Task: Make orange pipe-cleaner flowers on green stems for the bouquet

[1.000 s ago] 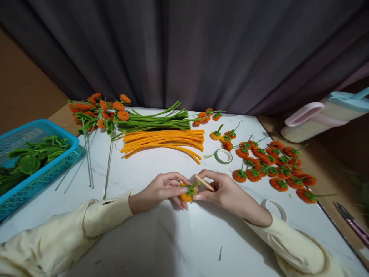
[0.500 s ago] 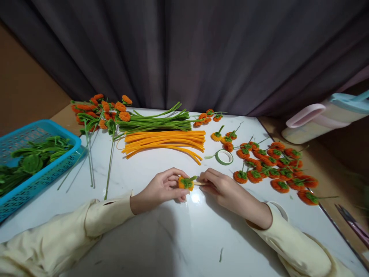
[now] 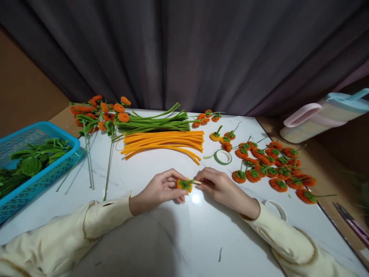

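Left hand (image 3: 160, 190), in the head view, pinches one fuzzy yellow piece (image 3: 180, 184) with a green top between thumb and fingers, over the middle of the white tabletop (image 3: 198, 231). The right hand (image 3: 221, 188) is narrowed on one pale stick (image 3: 197, 182), its tip at that green top. Beyond lie two bundles, one of orange stems (image 3: 164, 140), one of green stems (image 3: 161, 123), too overlapped to count singly. Near one green tape roll (image 3: 223, 163) sit four small pieces (image 3: 215, 136), two yellow and two orange. Farther right, orange pieces (image 3: 272, 172) crowd too closely for a sure count. One blue basket (image 3: 54, 171) holds green leaves (image 3: 31, 164); one tumbler (image 3: 302, 132) stands opposite.
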### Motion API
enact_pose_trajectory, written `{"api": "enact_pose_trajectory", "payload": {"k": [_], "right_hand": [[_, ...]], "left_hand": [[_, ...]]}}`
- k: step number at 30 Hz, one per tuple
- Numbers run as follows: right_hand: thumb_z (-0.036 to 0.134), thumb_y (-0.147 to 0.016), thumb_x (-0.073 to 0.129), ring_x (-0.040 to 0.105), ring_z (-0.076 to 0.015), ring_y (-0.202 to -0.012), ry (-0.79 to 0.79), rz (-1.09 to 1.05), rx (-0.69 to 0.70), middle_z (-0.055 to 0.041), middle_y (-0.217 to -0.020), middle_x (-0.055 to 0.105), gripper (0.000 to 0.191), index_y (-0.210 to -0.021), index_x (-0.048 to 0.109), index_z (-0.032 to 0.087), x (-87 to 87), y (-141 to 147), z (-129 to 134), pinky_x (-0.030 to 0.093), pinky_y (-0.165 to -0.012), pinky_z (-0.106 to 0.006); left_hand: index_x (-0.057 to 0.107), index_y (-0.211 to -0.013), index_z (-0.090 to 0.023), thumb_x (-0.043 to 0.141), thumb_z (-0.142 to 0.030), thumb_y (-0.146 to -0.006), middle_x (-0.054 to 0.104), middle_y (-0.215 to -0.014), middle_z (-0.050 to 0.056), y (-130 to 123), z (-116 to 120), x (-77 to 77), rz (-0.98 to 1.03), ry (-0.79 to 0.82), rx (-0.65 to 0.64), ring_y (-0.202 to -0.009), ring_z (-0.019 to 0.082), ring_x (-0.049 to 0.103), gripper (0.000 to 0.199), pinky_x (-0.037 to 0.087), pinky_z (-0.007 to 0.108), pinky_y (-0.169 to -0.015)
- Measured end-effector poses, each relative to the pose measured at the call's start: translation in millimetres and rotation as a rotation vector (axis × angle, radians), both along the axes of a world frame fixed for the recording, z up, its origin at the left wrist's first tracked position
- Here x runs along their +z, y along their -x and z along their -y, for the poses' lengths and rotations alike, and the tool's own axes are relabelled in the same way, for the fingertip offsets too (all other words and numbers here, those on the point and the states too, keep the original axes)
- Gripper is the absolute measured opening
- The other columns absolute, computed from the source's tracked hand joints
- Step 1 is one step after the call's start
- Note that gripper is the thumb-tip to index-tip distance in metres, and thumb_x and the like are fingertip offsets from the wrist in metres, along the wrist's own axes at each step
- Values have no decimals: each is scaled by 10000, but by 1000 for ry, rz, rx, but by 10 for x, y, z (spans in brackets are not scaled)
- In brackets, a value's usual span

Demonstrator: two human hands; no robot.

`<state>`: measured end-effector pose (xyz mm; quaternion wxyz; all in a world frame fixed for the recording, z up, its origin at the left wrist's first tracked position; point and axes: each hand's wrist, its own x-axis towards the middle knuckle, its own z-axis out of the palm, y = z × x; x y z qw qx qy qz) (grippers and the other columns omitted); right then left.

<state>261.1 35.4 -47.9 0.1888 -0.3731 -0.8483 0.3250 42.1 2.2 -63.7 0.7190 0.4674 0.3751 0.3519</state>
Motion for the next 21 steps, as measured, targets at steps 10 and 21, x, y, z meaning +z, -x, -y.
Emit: {"api": "enact_pose_trajectory", "payload": {"k": [10, 21], "right_hand": [[195, -935, 388, 564, -227, -858, -539, 170, -341, -110, -917, 619, 231, -918, 616, 166, 7, -287, -292, 449, -724, -335], [215, -870, 490, 595, -235, -791, -526, 164, -362, -83, -828, 678, 176, -838, 661, 186, 240, -491, -538, 454, -717, -362]], "left_hand": [[543, -979, -139, 737, -269, -712, 614, -757, 17, -19, -21, 48, -16, 62, -15, -635, 127, 634, 354, 535, 283, -617], [536, -986, -137, 737, -295, -714, 609, -726, 8, -22, -30, 58, -21, 69, -25, -620, 124, 632, 373, 532, 281, -618]]}}
